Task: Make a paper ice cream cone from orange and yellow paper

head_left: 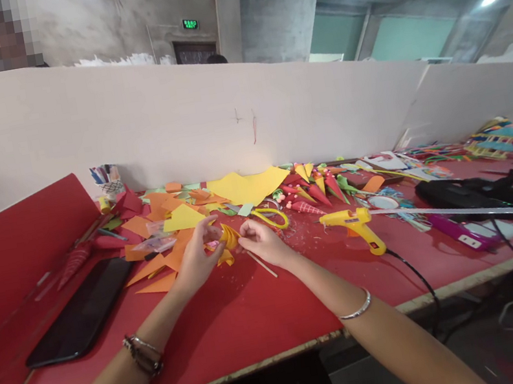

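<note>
Between my two hands is a small piece of folded yellow-orange paper point(229, 237) with curved ridges. My left hand point(202, 253) pinches it from the left with thumb and fingers. From the right, the fingertips of my right hand point(263, 241) close on its other edge. A thin pale stick point(263, 265) slants down below my right hand; whether it is held or lies on the table I cannot tell. Cut orange paper point(156, 281) lies left of my left hand. Yellow-handled scissors point(271, 217) rest just behind my right hand.
On the red table point(241, 332) a yellow glue gun point(354, 228) with a long glue stick lies to the right, its black cord over the front edge. A black phone point(82, 309) is at left. Red paper cones point(318, 191), a yellow sheet point(248, 187) and a pen cup point(108, 183) stand behind.
</note>
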### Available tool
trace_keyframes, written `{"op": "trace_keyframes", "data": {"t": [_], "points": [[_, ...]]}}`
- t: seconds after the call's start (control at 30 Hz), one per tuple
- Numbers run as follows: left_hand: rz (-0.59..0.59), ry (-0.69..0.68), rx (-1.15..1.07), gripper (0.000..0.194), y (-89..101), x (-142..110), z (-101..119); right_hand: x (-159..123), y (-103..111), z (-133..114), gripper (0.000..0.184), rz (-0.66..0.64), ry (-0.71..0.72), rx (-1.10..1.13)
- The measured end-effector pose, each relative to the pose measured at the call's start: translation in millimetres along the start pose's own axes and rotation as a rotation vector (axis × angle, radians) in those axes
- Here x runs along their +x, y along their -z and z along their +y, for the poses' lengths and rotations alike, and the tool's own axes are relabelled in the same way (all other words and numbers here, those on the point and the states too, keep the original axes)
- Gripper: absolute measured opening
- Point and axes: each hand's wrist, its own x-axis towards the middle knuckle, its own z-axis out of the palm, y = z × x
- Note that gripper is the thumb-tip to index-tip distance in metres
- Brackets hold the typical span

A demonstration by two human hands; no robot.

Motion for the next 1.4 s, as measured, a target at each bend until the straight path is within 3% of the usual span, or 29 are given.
{"op": "trace_keyframes", "data": {"t": [0.3,0.53,1.0,1.4], "points": [[0.027,-0.021,0.139,0.039,6.6,3,6,2,6,1,0.004,0.214,0.162,-0.309],[-0.011,-0.11,0.357,0.015,10.9,4,12,2,9,2,0.005,0.212,0.167,-0.322],[-0.176,-0.247,0.505,0.012,3.5,1,-1,-1,6,-5,0.006,0.203,0.192,-0.402],[-0.017,-0.127,0.551,0.015,16.8,4,3,1,13,1,0.006,0.232,0.183,-0.431]]}}
